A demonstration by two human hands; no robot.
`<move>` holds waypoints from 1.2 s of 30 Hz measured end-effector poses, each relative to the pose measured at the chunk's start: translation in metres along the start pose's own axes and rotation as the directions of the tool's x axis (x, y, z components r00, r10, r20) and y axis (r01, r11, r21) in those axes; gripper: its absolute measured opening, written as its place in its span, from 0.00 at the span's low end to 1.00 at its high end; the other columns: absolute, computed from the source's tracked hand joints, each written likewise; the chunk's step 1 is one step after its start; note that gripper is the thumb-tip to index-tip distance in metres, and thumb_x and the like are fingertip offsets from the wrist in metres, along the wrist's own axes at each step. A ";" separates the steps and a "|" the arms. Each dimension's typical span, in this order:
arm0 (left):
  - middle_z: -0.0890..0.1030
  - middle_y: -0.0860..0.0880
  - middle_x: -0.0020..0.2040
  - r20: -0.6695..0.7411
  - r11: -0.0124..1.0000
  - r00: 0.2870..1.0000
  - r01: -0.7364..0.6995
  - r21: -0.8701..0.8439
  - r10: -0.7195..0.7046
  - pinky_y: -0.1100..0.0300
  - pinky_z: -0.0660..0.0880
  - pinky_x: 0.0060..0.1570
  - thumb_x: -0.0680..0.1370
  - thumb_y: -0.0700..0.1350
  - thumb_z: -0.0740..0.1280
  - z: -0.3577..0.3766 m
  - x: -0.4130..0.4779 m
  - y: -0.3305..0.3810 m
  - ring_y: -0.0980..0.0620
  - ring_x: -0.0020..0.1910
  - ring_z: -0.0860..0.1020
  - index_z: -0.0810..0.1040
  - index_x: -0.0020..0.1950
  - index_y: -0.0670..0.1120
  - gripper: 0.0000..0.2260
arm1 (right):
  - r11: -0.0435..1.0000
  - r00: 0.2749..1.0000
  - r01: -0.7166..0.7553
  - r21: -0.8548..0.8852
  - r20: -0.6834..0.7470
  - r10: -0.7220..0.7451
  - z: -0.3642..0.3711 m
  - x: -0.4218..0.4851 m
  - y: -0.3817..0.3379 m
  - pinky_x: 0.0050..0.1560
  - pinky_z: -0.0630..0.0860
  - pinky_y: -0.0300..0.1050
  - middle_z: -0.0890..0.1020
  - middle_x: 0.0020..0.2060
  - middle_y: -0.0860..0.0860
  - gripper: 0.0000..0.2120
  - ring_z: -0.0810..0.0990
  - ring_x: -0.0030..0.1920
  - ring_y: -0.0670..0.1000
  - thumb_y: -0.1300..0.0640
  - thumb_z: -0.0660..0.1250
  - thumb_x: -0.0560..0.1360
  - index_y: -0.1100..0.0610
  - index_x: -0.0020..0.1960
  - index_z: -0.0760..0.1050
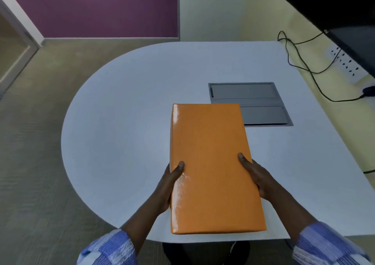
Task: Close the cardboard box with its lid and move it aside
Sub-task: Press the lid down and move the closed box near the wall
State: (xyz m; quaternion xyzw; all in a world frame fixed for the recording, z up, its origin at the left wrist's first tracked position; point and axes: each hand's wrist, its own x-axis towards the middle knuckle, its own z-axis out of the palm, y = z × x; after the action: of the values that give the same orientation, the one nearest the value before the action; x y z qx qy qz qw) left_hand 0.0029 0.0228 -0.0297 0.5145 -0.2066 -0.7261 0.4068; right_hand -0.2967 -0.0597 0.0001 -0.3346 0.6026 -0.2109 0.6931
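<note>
The orange cardboard box (213, 167) lies lengthwise away from the person, its near end at the front edge of the pale surface (125, 122) and its far right corner overlapping the grey recessed panel (261, 104) set into the top. Only its smooth orange top shows, so whether a separate lid is seated cannot be told from this angle.

The left hand (169, 185) clasps the box's left side, thumb laid on top and the other fingers hidden down the side. The right hand (254, 175) clasps the right side the same way, thumb on top. Both hands are closed around the box near its nearer half.

To the left of the box the surface is bare and wide, curving round to a rounded edge with carpeted floor (36, 143) beyond. Ahead, bare top runs to the far edge by the wall. To the right there is room past the panel, then a black cable (304, 61) trails along the right side toward a white socket strip (345, 63) on the wall, under a dark screen (341, 11).
</note>
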 end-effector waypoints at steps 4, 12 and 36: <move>0.83 0.47 0.64 0.018 0.987 0.998 -0.066 0.149 0.064 0.48 0.83 0.50 0.75 0.59 0.74 0.040 0.014 0.007 0.42 0.60 0.83 0.66 0.72 0.63 0.29 | 0.996 0.997 0.046 -0.075 -0.063 -0.051 -0.040 -0.008 -0.023 0.59 0.81 0.61 0.85 0.60 0.52 0.45 0.86 0.56 0.57 0.26 0.73 0.63 0.46 0.73 0.70; 0.85 0.63 0.56 0.082 0.983 0.995 -0.069 0.172 0.056 0.61 0.83 0.41 0.77 0.58 0.72 0.171 0.065 -0.013 0.59 0.54 0.85 0.66 0.68 0.68 0.23 | 0.846 0.874 0.231 -0.480 -0.279 -0.397 -0.163 -0.040 -0.058 0.51 0.78 0.47 0.83 0.59 0.45 0.36 0.82 0.51 0.45 0.21 0.60 0.69 0.41 0.68 0.72; 0.77 0.49 0.68 0.151 0.979 0.985 0.049 0.196 -0.080 0.39 0.80 0.59 0.66 0.65 0.73 0.398 0.139 -0.114 0.45 0.63 0.81 0.55 0.77 0.61 0.44 | 0.635 0.780 -0.019 -0.772 -0.408 -0.473 -0.395 -0.036 -0.012 0.67 0.73 0.59 0.71 0.73 0.60 0.35 0.72 0.71 0.61 0.39 0.57 0.82 0.59 0.80 0.56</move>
State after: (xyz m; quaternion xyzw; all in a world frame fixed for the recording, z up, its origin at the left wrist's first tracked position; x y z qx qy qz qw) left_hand -0.4244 -0.0689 -0.0387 0.4984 -0.2903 -0.7542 0.3137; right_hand -0.6874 -0.1253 0.0141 -0.5827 0.7645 -0.1289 0.2436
